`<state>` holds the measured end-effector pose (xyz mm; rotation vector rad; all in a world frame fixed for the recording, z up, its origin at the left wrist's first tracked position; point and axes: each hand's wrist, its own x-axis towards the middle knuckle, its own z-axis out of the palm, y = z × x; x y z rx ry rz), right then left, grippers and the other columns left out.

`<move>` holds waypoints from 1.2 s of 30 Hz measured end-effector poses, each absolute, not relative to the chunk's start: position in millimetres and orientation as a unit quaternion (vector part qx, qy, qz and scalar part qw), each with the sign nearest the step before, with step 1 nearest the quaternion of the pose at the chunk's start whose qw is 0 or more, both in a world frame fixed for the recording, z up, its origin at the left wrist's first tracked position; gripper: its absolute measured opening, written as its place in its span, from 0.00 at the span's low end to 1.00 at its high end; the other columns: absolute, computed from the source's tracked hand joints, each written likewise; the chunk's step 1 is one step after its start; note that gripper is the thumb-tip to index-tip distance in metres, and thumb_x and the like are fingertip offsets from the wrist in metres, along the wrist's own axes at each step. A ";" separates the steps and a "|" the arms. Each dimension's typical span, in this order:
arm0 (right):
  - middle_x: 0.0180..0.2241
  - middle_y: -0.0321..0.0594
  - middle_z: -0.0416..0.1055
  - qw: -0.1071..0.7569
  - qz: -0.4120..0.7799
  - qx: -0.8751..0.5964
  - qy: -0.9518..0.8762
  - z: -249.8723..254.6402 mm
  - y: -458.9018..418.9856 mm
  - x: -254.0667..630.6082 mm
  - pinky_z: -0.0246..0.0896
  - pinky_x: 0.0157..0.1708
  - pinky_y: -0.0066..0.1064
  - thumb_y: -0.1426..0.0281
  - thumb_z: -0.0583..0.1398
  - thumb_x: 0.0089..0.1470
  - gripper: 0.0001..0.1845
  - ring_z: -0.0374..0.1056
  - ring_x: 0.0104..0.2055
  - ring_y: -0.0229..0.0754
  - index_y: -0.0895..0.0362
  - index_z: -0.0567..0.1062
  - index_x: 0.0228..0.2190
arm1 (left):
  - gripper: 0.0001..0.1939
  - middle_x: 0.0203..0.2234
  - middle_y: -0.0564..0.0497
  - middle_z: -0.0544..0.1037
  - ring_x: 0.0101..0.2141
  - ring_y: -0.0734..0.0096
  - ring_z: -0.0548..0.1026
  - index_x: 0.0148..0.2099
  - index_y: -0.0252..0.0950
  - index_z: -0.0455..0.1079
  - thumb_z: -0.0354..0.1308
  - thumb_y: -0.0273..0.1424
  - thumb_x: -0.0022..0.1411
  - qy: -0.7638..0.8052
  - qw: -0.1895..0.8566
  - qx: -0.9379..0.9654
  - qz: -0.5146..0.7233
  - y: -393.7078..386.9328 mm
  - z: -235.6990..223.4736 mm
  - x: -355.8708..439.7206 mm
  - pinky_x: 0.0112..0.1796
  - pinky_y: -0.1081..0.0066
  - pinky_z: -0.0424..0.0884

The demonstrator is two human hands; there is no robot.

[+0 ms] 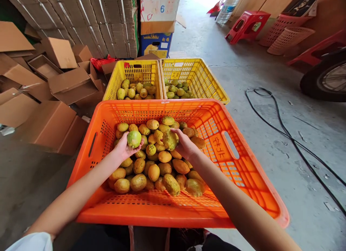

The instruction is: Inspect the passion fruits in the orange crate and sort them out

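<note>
My left hand point(127, 147) is closed around a round, smooth light-green fruit point(134, 139), palm up beneath it. In my right hand point(184, 143) is a duller yellow-green fruit point(170, 140) with brownish blotches, gripped from its right side. Both hands are over a large orange plastic basket point(162, 221). Below them lies a heap of oval, lemon-like fruit point(164, 157), mostly yellow and orange, some with brown marks. Some of the heap is hidden behind my hands and forearms.
Behind the orange basket stand two yellow crates, the left one point(110, 86) with yellowish fruit and the right one point(213, 81) with greener fruit. Loose cardboard boxes point(51, 125) lie left. A black cable point(283, 126), red stool point(247, 26) and wheel point(328, 80) are right.
</note>
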<state>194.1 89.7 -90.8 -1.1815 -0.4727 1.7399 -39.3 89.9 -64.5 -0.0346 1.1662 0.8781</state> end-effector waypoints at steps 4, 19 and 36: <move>0.34 0.43 0.81 0.454 0.732 -0.490 -0.132 -80.0 89.4 191.4 0.81 0.43 0.44 0.64 0.64 0.56 0.06 0.81 0.44 0.53 0.52 0.75 0.34 | 0.15 0.34 0.40 0.82 0.30 0.60 0.83 0.53 0.32 0.72 0.47 0.33 0.77 0.553 0.725 0.002 0.410 90.0 -61.6 -37.4 0.24 0.69 0.79; 0.28 0.39 0.78 0.442 0.745 -0.495 -0.065 -69.1 91.0 195.1 0.80 0.33 0.36 0.66 0.63 0.62 0.05 0.79 0.33 0.46 0.53 0.74 0.35 | 0.11 0.30 0.42 0.82 0.26 0.67 0.81 0.43 0.29 0.75 0.57 0.33 0.75 0.545 0.732 0.046 0.406 88.0 -57.7 -36.3 0.29 0.70 0.82; 0.30 0.43 0.80 0.440 0.734 -0.513 -0.069 -70.4 97.0 196.0 0.76 0.25 0.36 0.63 0.52 0.70 0.12 0.80 0.30 0.49 0.54 0.72 0.43 | 0.09 0.24 0.52 0.76 0.24 0.69 0.77 0.36 0.36 0.69 0.60 0.32 0.71 0.595 0.693 -0.017 0.406 91.7 -57.9 -37.6 0.29 0.64 0.84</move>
